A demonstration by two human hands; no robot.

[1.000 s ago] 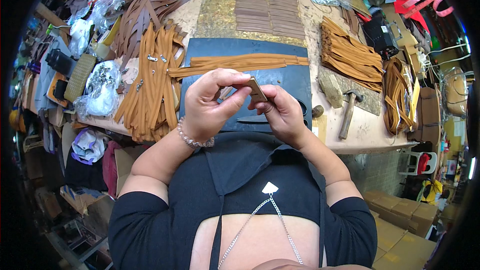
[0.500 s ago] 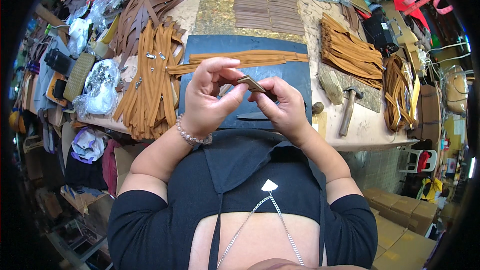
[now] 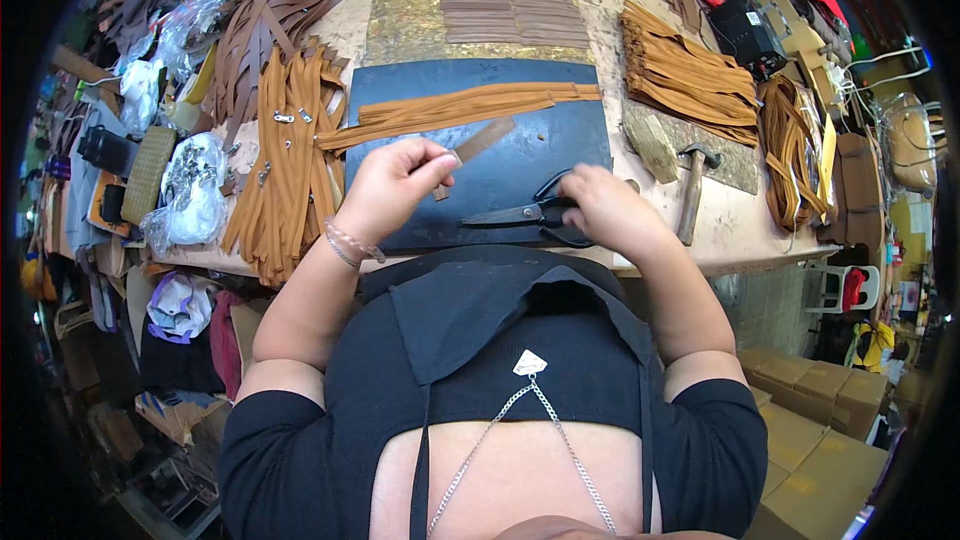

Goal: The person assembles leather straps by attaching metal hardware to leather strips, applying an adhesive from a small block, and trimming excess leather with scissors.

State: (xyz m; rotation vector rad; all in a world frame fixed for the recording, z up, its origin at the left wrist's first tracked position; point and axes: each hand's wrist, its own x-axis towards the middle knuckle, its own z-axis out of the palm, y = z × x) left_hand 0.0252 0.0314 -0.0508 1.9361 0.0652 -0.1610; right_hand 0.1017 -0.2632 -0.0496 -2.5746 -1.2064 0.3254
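Note:
My left hand is closed, pinching a short flat brown strip between thumb and fingers. The strip slants up to the right above a dark blue-black mat. On the near right of the mat lies a pair of black-handled scissors, blades pointing left. My right hand has its fingers curled at the scissors' handles; part of the grip is hidden under the hand. Long tan zipper strips lie across the mat beyond my hands, their left ends reaching past its edge.
Tan zippers with metal sliders are heaped left. Bundled tan strips and a hammer lie right, beside a worn wooden block. Short brown strips lie in rows on a board at the back. A clear plastic bag stands at far left.
Both hands held the brown strip, folded, between them. Now my left hand alone holds it, extended, and my right hand has moved right and down to the scissors.

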